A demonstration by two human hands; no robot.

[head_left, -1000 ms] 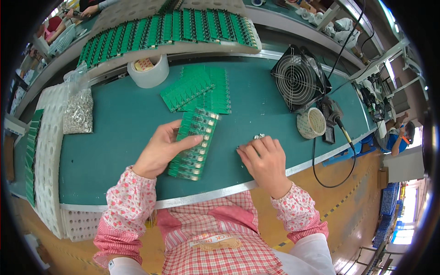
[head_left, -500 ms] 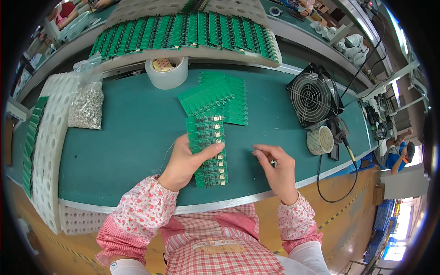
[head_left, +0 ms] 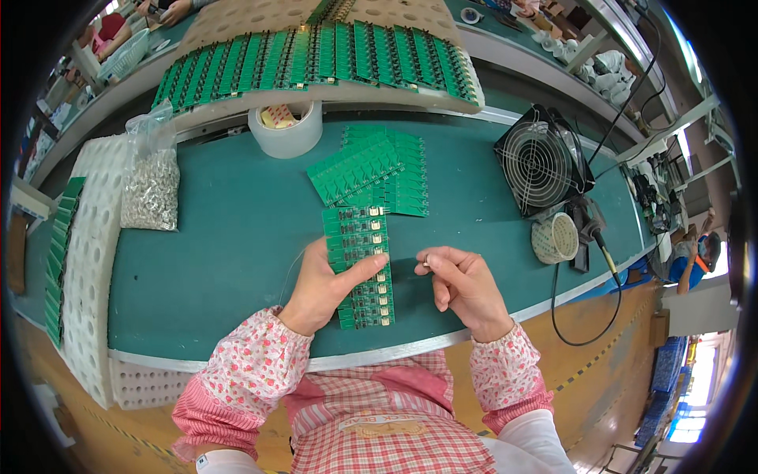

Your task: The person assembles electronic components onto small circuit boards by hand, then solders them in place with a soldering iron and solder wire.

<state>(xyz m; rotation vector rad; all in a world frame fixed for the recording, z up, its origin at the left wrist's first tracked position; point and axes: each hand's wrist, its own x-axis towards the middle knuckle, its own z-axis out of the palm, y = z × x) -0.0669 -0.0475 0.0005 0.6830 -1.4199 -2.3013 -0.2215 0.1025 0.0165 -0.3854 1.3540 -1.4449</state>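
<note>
Left hand (head_left: 328, 284) is lying flat on the green bench (head_left: 229, 237), fingers spread and pressing down on the left edge of a long circuit board strip (head_left: 359, 265); nothing is being pinched there, the grip is open and the palm is steadying the strip.

Right hand (head_left: 466, 288) is hovering just beside the strip's right edge, thumb and forefinger pressed together on a small metal part (head_left: 426, 261). Part is too small to tell its kind. It is sitting clear of the strip, near its middle, not yet touching it.

Progress, as a judgement: strip is showing rows of small pale fittings along its length, so some places look filled, but which ones are still bare cannot be told from here. The pinched part is not yet seated. A loose pile of green boards (head_left: 371, 170) is waiting just beyond the strip's far end, touching or nearly so, so plenty looks left.

Around: a clear bag of small metal parts (head_left: 150, 186) is lying well to the left, a tape roll (head_left: 286, 130) at the back, a small fan (head_left: 541, 162) to the right, a rack of green boards (head_left: 316, 55) behind
</note>
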